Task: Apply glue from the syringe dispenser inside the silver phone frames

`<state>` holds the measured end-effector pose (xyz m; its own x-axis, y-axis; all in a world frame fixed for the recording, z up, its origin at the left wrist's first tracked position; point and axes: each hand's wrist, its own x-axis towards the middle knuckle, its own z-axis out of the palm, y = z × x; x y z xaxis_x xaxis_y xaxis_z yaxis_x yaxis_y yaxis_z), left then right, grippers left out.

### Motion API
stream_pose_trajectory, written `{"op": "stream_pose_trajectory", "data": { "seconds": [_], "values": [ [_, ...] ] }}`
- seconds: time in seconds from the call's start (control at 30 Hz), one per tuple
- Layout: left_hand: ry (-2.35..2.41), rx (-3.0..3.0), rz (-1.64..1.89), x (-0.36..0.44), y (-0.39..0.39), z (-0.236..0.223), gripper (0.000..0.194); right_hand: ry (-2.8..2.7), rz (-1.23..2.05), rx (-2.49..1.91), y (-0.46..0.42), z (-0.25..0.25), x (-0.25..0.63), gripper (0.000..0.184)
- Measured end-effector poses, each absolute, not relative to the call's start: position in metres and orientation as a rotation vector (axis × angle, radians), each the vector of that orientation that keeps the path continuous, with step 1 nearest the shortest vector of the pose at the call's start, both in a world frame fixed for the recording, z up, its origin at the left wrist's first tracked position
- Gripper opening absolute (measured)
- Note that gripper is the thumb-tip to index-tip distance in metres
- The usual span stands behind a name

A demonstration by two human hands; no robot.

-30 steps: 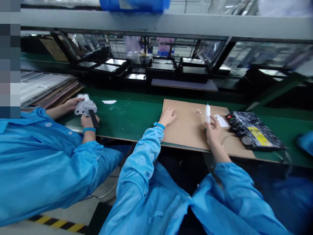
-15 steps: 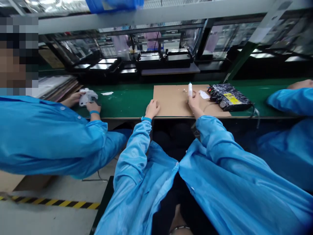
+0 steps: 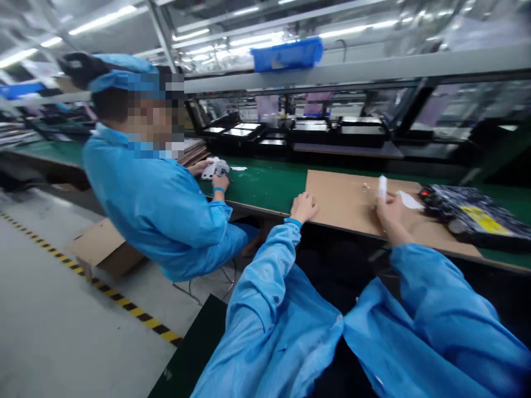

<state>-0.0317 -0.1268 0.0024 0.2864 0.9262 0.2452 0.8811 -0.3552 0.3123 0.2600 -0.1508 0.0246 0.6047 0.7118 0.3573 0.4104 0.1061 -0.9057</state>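
Observation:
My left hand [image 3: 304, 207] rests on the front left edge of a brown cardboard sheet [image 3: 338, 202], fingers loosely bent over it, and no object shows in it. My right hand [image 3: 390, 213] is closed around a slim white tube [image 3: 382, 187], held upright with its narrow tip upward, above the sheet. Its lower end is hidden by my fingers. Just right of that hand lies a crumpled white paper piece [image 3: 410, 200]. Small pale bits [image 3: 365, 186] lie on the cardboard to its left.
A black-and-white patterned box with a yellow label [image 3: 483, 219] stands at the right on the green bench [image 3: 265, 190]. To the left, a seated co-worker [image 3: 153, 204] holds a white part [image 3: 213, 167]. A cardboard box [image 3: 102, 243] sits on the floor. Dark trays [image 3: 311, 131] line the back.
The view has swung left and up, bringing more of the co-worker and floor into sight. My right hand still holds the white tube, and my left still rests at the cardboard's edge.

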Motion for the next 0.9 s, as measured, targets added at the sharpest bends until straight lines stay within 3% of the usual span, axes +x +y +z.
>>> {"op": "stream_pose_trajectory", "data": {
  "seconds": [0.17,0.4,0.57,0.77,0.83,0.9],
  "values": [
    [1.703,2.421,0.556,-0.029,-0.118,0.004,0.034,-0.857,0.352,-1.623,-0.131,0.020,0.268,0.030],
    [1.704,2.336,0.359,-0.026,-0.071,0.021,0.049,-0.951,0.435,-1.539,-0.114,-0.010,0.292,0.038],
    [1.678,2.196,0.236,-0.019,-0.031,0.040,0.050,-0.902,0.642,-1.500,-0.114,-0.006,0.304,0.063],
    [1.733,2.003,0.206,0.020,0.012,0.043,0.045,-0.934,1.040,-1.345,-0.088,0.033,0.313,0.090],
    [1.763,1.968,0.182,0.036,0.026,0.043,0.040,-0.925,1.052,-1.330,-0.070,0.045,0.309,0.104],
    [1.802,1.957,0.165,0.050,0.038,0.041,0.029,-0.905,0.994,-1.355,-0.054,0.054,0.303,0.107]
  ]
}}
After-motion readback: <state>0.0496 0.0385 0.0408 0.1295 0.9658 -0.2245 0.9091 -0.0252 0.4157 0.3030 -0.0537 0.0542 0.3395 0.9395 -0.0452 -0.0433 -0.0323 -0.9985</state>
